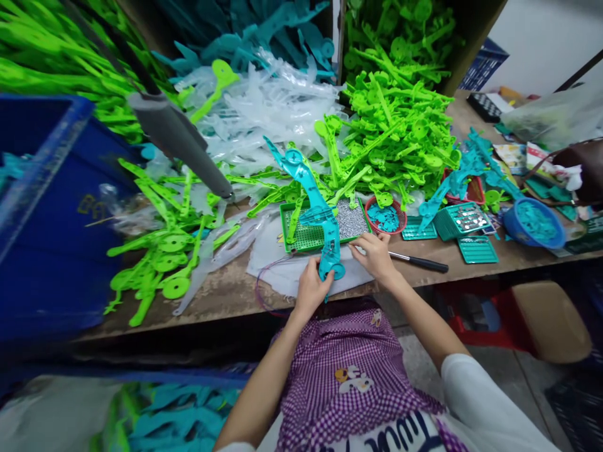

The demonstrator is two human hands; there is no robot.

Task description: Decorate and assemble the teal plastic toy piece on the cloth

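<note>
1. Low in the centre of the frame, my left hand [311, 290] is clenched round the bottom end of the teal plastic piece [330, 242], which slants up and to the left.
2. Just to its right, my right hand [375, 254] has curled fingers at the green tray [306, 238]. I cannot tell whether it is grasping anything.
3. Farther back, right of centre, lies the green parts pile [396, 132].

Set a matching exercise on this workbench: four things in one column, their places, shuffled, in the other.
Things
1. teal part
2. red bowl
3. blue crate
4. black tool

Places
A. far left of the bench
B. gripped by the left hand
C. just right of the green tray
D. on the bench, right of the right hand

Pairs: 1-B, 2-C, 3-A, 4-D
</note>
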